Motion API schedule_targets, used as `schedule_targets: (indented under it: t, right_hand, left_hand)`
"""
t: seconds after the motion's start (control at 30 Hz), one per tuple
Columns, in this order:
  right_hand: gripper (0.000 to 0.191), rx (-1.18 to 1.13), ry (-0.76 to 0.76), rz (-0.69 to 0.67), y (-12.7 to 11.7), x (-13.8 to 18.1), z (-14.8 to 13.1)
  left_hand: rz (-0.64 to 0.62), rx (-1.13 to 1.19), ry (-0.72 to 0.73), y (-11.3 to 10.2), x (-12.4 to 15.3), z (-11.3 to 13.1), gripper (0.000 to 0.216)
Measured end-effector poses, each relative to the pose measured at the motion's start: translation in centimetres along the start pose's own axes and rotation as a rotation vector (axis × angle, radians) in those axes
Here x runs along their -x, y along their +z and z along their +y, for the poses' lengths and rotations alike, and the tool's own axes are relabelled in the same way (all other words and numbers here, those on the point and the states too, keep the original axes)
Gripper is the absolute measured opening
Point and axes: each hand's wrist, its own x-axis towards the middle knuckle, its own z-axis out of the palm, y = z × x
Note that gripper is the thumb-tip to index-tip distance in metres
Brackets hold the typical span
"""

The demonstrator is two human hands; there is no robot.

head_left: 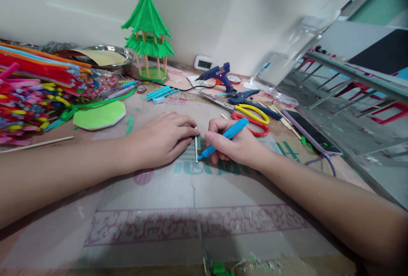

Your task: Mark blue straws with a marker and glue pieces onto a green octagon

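Held in my right hand (232,140) is a blue marker pen (234,128), its tip slanting down to the left against the near end of a thin wooden stick (196,150). The stick lies on the plastic-covered table, pointing away from me. My left hand (165,136) rests low on the table, its fingertips and thumb closed on the stick's far part, which they partly hide. A second, pale stick end (224,116) shows just behind my right hand. Right behind that hand are scissors (251,114) with one yellow and one red handle.
At the back stand a green-roofed model pavilion (148,42), a small digital clock (204,62) and a blue glue gun (219,74). Pipe cleaners (35,97) pile up at left beside a green octagonal board (99,115). Pliers (245,96) and a phone (310,131) lie at right.
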Motion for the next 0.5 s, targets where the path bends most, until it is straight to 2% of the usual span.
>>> schedule_targets:
  t: [0.1, 0.3, 0.5]
  right_hand:
    - [0.029, -0.016, 0.0, -0.036, 0.01, 0.05, 0.1]
    - [0.03, 0.022, -0.011, 0.07, 0.06, -0.06, -0.09]
    - [0.03, 0.002, -0.003, -0.038, -0.11, 0.13, 0.04]
  left_hand:
    - [-0.003, -0.002, -0.007, 0.01, -0.01, 0.02, 0.037]
    - [0.01, -0.015, -0.005, 0.07, -0.01, -0.02, 0.039]
    - [-0.007, -0.003, -0.003, -0.06, 0.0, 0.01, 0.037]
